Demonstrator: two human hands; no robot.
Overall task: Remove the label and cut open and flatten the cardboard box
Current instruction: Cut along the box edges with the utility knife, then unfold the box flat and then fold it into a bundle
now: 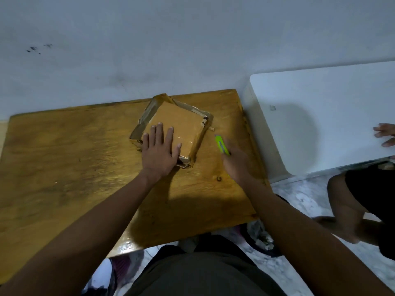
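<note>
A small brown cardboard box (181,120), wrapped in shiny tape, lies on the wooden table (64,157) near its far edge. A scrap of white label (203,122) with dark print clings to the box's right edge. My left hand (159,152) rests flat on the box's near half, fingers spread. My right hand (235,165), blurred, is just right of the box and grips a lime-green utility knife (221,145) whose tip points toward the box's right side without touching it.
The table's far edge meets a pale wall. A white table (320,116) stands to the right, with another person's hand (384,135) on it and their leg (352,199) below. Bags and clutter lie on the marble floor (299,199) under the near edge.
</note>
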